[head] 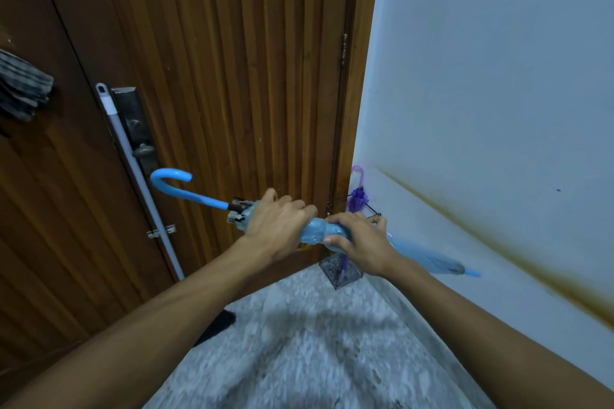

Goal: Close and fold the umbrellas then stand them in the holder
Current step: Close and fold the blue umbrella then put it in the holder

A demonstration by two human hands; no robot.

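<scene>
A closed light-blue umbrella (422, 252) lies roughly level in front of me, its hooked blue handle at the left and its tip at the right. My left hand (279, 226) grips the bunched canopy near the rib ends. My right hand (360, 242) wraps the canopy just to the right of it. Behind my hands, in the corner between door and wall, stands a clear box holder (339, 271) with a black wire frame. A closed purple umbrella (358, 197) stands upright in it, handle up.
A ribbed wooden door (232, 93) fills the left and centre, with a metal lock plate (136, 126) and a pale mop handle (133, 159) leaning on it. A white wall (498, 93) runs along the right. The floor (299, 342) is grey speckled stone.
</scene>
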